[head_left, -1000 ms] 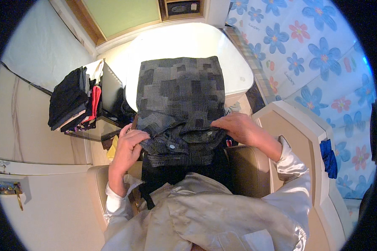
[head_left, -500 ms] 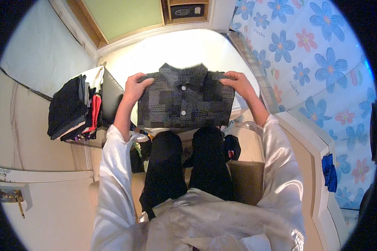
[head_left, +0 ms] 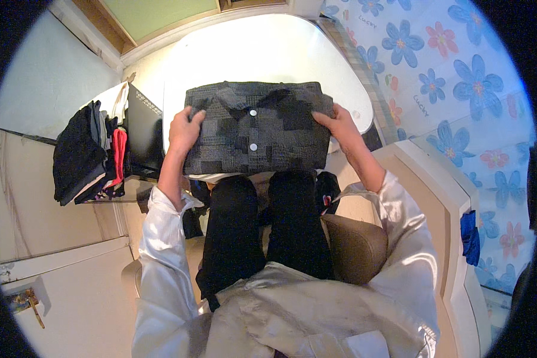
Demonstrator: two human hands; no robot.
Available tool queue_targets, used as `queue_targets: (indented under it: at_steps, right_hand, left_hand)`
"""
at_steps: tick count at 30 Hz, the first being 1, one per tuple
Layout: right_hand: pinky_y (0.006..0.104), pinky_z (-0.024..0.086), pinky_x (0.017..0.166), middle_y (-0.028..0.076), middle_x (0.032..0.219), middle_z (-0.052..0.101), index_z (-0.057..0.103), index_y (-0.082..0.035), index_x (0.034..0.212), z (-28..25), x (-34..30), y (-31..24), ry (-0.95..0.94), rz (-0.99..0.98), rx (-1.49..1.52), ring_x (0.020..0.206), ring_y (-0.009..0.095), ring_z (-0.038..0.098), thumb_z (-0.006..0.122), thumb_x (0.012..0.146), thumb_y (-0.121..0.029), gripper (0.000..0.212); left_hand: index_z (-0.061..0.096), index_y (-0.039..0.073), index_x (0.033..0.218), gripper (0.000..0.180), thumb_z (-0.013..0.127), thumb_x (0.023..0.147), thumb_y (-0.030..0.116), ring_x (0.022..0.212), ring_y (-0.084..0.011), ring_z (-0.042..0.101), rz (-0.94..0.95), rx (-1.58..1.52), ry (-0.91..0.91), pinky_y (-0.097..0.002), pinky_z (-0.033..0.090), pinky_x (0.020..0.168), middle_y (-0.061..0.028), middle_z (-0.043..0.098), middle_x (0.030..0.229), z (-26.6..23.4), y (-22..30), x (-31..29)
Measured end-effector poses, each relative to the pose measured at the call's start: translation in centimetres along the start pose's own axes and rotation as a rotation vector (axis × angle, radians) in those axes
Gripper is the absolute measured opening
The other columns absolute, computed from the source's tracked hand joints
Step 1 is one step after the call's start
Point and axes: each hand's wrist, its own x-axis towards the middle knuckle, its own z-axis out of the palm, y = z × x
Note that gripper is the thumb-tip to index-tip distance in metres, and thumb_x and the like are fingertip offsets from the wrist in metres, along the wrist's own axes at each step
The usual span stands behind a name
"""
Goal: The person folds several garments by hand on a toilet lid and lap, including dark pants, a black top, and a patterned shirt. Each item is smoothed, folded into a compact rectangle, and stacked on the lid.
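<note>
A folded dark grey patchwork shirt (head_left: 256, 134) lies collar away from me at the near part of the white table (head_left: 238, 51). Two pale buttons run down its middle, and the collar is flat. My left hand (head_left: 185, 130) grips its left edge, thumb on top and fingers partly hidden. At the right edge my right hand (head_left: 342, 127) pinches the cloth the same way, with the thumb over the front.
A stack of folded dark clothes (head_left: 80, 155) with a red piece hangs over a stand at left. A white cabinet edge (head_left: 426, 173) curves along the right, with a blue cloth (head_left: 470, 237) on it. My knees are under the table's near edge.
The shirt has gone from being held up by its shoulders to lying lower and flatter on the table. Both hands have slid down to its side edges.
</note>
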Motion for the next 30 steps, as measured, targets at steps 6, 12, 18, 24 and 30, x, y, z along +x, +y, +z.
queue_targets:
  at_steps: [6,12,18,24,30]
  right_hand:
    - [0.0407,0.053,0.080,0.024,0.097,0.069,0.061,0.001,0.106,2.1,2.6,-0.6,0.235,-0.219,-0.430,0.089,0.036,0.069,0.071,0.085,-0.034,0.042]
    - [0.0394,0.053,0.077,0.022,0.093,0.070,0.060,0.004,0.111,0.6,1.9,0.8,0.223,-0.028,-0.365,0.087,0.034,0.069,0.070,0.086,-0.044,0.055]
    - [0.0283,0.049,0.066,0.009,0.089,0.068,0.047,0.000,0.131,-0.3,-4.7,1.8,-0.031,0.075,-0.226,0.075,0.015,0.062,0.075,0.087,-0.030,0.061]
    - [0.0335,0.044,0.059,0.004,0.072,0.056,0.053,-0.002,0.090,-2.0,-3.6,5.3,-0.055,-0.027,-0.294,0.066,0.016,0.050,0.079,0.080,-0.035,0.043]
    - [0.0320,0.036,0.055,0.000,0.067,0.041,0.042,-0.008,0.075,-0.7,-4.9,2.4,-0.131,-0.026,-0.345,0.064,0.014,0.037,0.077,0.081,-0.034,0.044]
  left_hand:
    - [0.069,0.006,0.113,0.042,0.066,0.090,0.040,0.091,-0.0347,0.070,0.080,0.259,0.266,-0.0425,0.053,0.081,-0.0188,0.072,0.101,0.4,1.2,0.3]
    - [0.065,0.003,0.114,0.059,0.067,0.085,0.055,0.092,-0.0391,0.069,0.049,0.329,0.162,-0.0458,0.053,0.082,-0.0215,0.072,0.098,-0.3,0.2,0.2]
    - [0.066,-0.004,0.107,0.041,0.072,0.089,0.032,0.085,-0.0138,0.065,-0.129,-0.123,0.070,-0.0284,0.050,0.077,-0.0117,0.071,0.091,-2.6,-1.7,-7.0]
    - [0.063,-0.007,0.119,0.033,0.068,0.091,0.011,0.089,-0.0151,0.063,-0.088,-0.400,-0.040,-0.0291,0.050,0.083,-0.0086,0.070,0.103,-0.9,-1.5,-6.9]
    - [0.068,-0.002,0.108,0.033,0.075,0.086,0.022,0.074,-0.0149,0.062,-0.079,0.050,0.170,-0.0305,0.050,0.070,-0.0084,0.069,0.084,-2.0,-1.4,-8.2]
